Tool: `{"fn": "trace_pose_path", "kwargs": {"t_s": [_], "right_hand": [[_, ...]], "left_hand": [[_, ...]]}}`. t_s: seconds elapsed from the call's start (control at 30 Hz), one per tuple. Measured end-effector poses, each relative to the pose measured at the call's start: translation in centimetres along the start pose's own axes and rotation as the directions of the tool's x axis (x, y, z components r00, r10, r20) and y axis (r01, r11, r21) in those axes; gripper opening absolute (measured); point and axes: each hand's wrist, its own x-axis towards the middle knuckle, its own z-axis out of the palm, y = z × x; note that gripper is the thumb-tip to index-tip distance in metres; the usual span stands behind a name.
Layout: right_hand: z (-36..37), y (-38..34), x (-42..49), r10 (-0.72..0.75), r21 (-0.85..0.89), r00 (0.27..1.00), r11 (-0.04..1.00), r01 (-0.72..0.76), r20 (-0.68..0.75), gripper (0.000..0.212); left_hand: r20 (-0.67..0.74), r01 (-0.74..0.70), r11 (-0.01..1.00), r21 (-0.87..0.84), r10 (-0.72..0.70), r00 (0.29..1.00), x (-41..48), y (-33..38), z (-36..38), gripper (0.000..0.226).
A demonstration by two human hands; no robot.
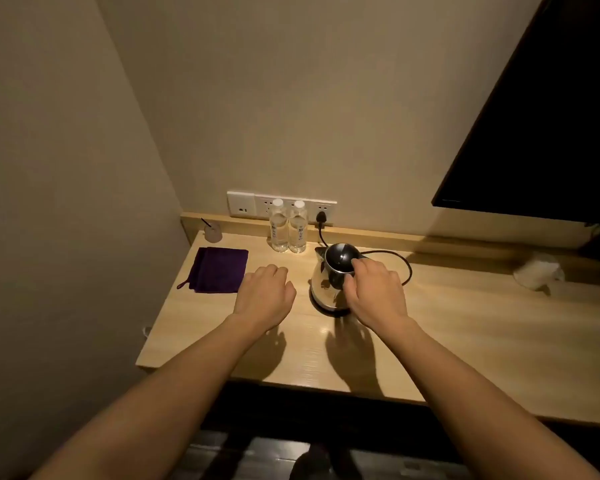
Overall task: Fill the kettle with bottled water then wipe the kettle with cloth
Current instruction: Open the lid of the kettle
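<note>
Desk (447, 341): pale wood-grain top with a low raised back ledge, set into a corner between two plain beige walls. Dim, warm light; hard shadows of both arms fall on the top.
Socket strip (243, 204): white, on the rear wall just above the ledge; one black plug (321, 216) seated at its right end.
Dark panel (541, 140): upper right, black, detail unreadable.
Kettle (326, 285): polished steel body, black domed lid, spout toward the left; stands mid-desk on its base, black cord (407, 268) looping behind it to the plug.
Water bottles (288, 226): two, clear, white-capped, upright, side by side against the ledge, just behind the kettle.
Cloth (220, 270): dark purple, folded square with hanging loop, flat at the desk's left.
Small cup (212, 233): holds a dark stick, far-left corner.
White crumpled item (537, 270): far right, unidentifiable.
Right hand (376, 292): fingers curled round the kettle's handle side, near the lid.
Left hand (265, 292): palm down, fingers loosely bent, empty, between cloth and kettle.
</note>
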Motion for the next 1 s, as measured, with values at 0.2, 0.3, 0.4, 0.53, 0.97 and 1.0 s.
{"fn": "trace_pose_path", "kwargs": {"t_s": [0.2, 0.3, 0.4, 0.53, 0.97, 1.0], "right_hand": [[0.4, 3.4, 5.4, -0.059, 0.014, 0.997, 0.998, 0.058, 0.049, 0.038], [1.0, 4.4, 7.5, -0.069, 0.025, 0.997, 0.997, 0.067, 0.047, 0.038], [1.8, 4.7, 8.8, -0.088, 0.024, 0.994, 0.996, 0.087, 0.065, 0.04], [2.7, 4.8, 10.4, -0.058, 0.01, 0.993, 0.998, 0.057, 0.106, 0.042], [3.4, 2.4, 12.8, 0.233, 0.063, 0.909, 0.961, -0.27, 0.345, 0.058], [3.5, 2.2, 13.0, 0.242, 0.057, 0.905, 0.959, -0.278, 0.35, 0.057]], "left_hand": [[0.013, 0.064, 0.998, -0.028, -0.064, 0.998, 5.1, 1.9, 0.7, 0.041], [0.013, 0.068, 0.997, -0.031, -0.067, 0.998, 7.2, 2.4, 1.4, 0.042], [0.027, 0.06, 0.996, -0.062, -0.058, 0.998, 8.8, 2.7, 2.1, 0.044], [0.084, 0.048, 0.992, -0.117, -0.039, 0.996, 10.9, 2.7, 3.0, 0.047], [0.355, -0.023, 0.905, -0.425, 0.19, 0.915, 15.1, 2.5, 5.6, 0.093], [0.348, -0.021, 0.907, -0.42, 0.182, 0.92, 15.1, 2.6, 5.7, 0.09]]}}
